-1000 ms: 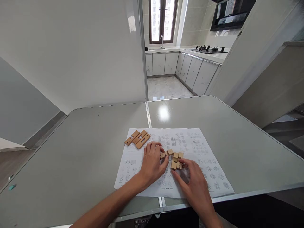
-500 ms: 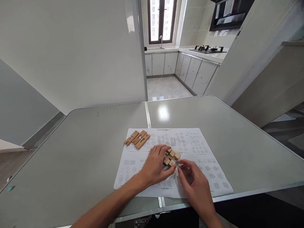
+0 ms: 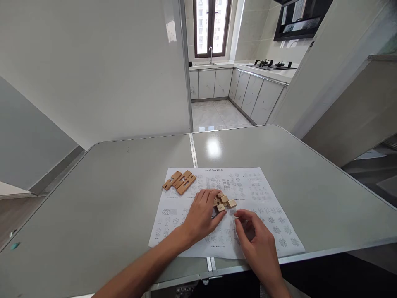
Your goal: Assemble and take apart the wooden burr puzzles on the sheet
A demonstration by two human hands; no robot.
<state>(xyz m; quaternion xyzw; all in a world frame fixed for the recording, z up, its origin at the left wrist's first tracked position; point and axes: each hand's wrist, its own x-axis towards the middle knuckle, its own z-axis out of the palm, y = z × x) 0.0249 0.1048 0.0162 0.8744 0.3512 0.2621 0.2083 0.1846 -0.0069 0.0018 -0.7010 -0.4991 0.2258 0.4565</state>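
A small cluster of joined wooden puzzle blocks rests on a printed instruction sheet. My left hand curls around the cluster's left side and grips it. My right hand hovers just right of and below the blocks, fingers bent together in a loose pinch, a small gap apart from the wood, with nothing visible in them. Three flat notched wooden pieces lie side by side at the sheet's upper left corner, well away from both hands.
The sheet lies on a grey table with a metal seam down its middle and a front edge just below my wrists. Beyond the table a white partition wall stands at left, and a kitchen doorway with cabinets opens ahead.
The two separate block groups have come together into one cluster under my left hand. My right hand has let go of the blocks and drawn back slightly toward me.
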